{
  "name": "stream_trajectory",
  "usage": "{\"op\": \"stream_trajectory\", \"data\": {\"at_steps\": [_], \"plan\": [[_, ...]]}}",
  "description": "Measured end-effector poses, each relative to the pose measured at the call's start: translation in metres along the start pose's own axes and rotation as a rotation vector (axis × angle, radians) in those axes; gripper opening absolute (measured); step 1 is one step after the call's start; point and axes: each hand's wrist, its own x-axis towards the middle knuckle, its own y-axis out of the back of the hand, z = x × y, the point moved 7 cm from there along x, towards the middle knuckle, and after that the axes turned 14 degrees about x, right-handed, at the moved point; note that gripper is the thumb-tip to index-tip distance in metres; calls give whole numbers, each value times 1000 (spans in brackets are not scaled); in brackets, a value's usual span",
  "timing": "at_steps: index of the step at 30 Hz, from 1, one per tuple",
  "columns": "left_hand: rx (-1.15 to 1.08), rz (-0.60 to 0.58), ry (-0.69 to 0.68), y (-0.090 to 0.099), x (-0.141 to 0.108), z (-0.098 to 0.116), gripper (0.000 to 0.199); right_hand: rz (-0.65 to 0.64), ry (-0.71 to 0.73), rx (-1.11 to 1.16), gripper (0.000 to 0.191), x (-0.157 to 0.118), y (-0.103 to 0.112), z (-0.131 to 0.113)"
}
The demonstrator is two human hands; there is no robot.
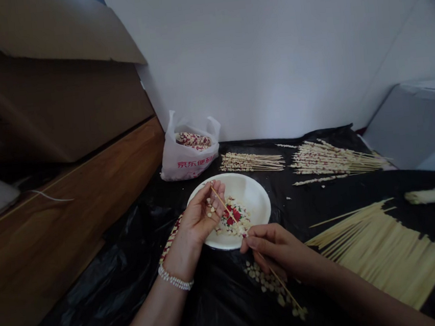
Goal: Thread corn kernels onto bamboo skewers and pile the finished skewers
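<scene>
My left hand (199, 216) is cupped palm up over the near left side of a white bowl (258, 200), with a few pale corn kernels (211, 210) in it. Its thumb and fingertips meet at the tip of a thin wooden skewer (223, 203). My right hand (269, 245) grips the skewer lower down, by the bowl's near right rim, where some kernels (242, 231) appear threaded on it. Loose kernels lie in the bowl over a red floral print. More pale kernels (267, 281) lie beneath my right hand. A mottled corn cob (171, 239) is partly hidden behind my left wrist.
A white plastic bag (187, 165) of mottled cobs stands behind the bowl. Kernel-loaded skewers (319, 161) and a smaller bundle (252, 161) lie at the back. Bare skewers (388, 254) spread at right on black plastic sheeting (109, 276). A cardboard box (61, 96) stands left.
</scene>
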Motion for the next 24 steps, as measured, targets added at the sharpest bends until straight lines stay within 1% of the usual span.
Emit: {"op": "stream_trajectory", "data": {"at_steps": [4,7,13,19,22,24], "plan": [[79,-1,8,-3,-5,-2,10,26,24,-24,28,1,2,-2],[171,-25,51,-5,-6,-11,10,49,56,-36,29,1,5,-4],[456,-149,101,-8,-6,-30,18,103,121,-47,28,1,11,-13],[677,-270,56,-15,-13,-34,21,134,163,-48,28,1,12,-18],[662,-313,51,-17,-13,-37,24,143,171,-47,28,1,14,-18],[552,-286,49,-16,-9,-34,25,145,169,-45,28,1,15,-17]]}}
